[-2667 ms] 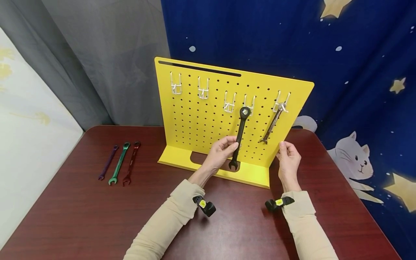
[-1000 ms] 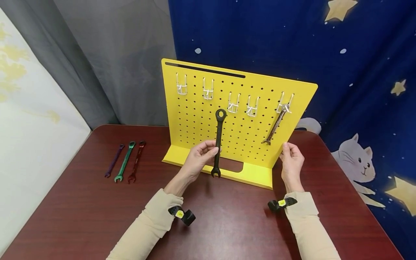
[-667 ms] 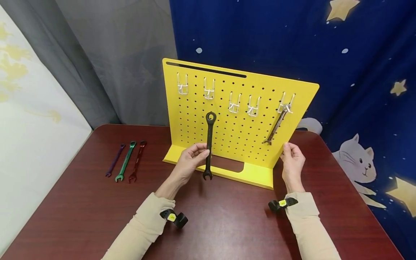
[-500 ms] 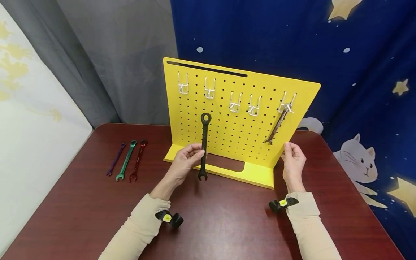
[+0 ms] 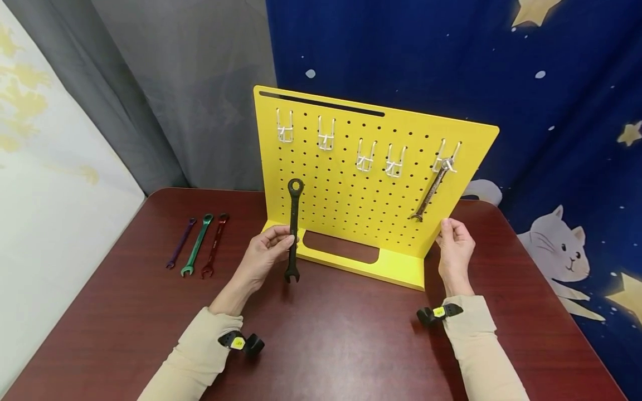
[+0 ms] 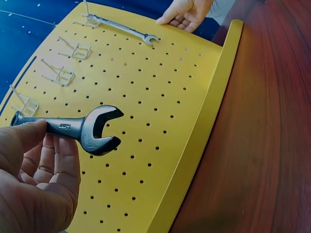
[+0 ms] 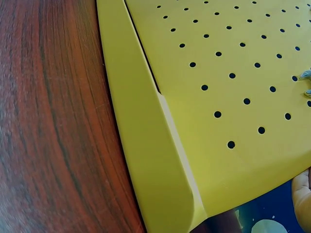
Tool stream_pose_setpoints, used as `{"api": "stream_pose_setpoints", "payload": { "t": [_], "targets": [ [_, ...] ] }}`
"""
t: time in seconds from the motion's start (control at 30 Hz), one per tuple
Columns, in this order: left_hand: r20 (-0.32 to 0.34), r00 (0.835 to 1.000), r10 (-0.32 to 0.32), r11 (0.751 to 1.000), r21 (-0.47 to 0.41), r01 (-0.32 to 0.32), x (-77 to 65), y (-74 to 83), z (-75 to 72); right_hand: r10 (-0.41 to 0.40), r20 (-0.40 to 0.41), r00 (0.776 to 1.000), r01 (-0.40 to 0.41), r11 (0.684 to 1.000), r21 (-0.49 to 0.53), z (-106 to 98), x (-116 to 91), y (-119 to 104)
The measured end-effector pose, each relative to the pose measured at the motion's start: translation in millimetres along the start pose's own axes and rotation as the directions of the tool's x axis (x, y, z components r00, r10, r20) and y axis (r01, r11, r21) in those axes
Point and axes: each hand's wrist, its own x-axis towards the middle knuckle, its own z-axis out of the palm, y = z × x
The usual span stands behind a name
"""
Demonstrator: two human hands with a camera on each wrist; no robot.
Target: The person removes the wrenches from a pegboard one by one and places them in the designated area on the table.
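My left hand (image 5: 263,253) pinches a black combination wrench (image 5: 293,223) by its middle, ring end up and open end down, in front of the left part of a yellow pegboard (image 5: 341,195). Close up in the left wrist view, the wrench's open end (image 6: 99,131) points away from the thumb. With thumb and fingers my right hand (image 5: 455,250) grips the board's lower right edge. A silver wrench (image 5: 431,189) hangs on the rightmost white hook (image 5: 446,156). Several more white hooks, such as the leftmost hook (image 5: 285,132), carry nothing.
On the table (image 5: 321,345) to the left lie a purple wrench (image 5: 181,243), a green wrench (image 5: 198,245) and a red wrench (image 5: 215,245), side by side. A grey curtain (image 5: 210,111) and a blue starry curtain (image 5: 541,111) stand behind the table.
My left hand has carried the black wrench leftward and slightly down, from in front of a right-of-centre hook to the board's left part. My right hand keeps its grip on the board's edge.
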Motion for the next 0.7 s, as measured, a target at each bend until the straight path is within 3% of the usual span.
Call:
{"api": "stream_pose_setpoints", "payload": {
  "t": [0.7],
  "targets": [
    [-0.065,0.997,-0.041,0.999,0.025,0.043,-14.5,0.0,-42.0,0.0,0.01,1.0,0.0,1.0,0.019,-0.1,0.5,1.0]
  ]
}}
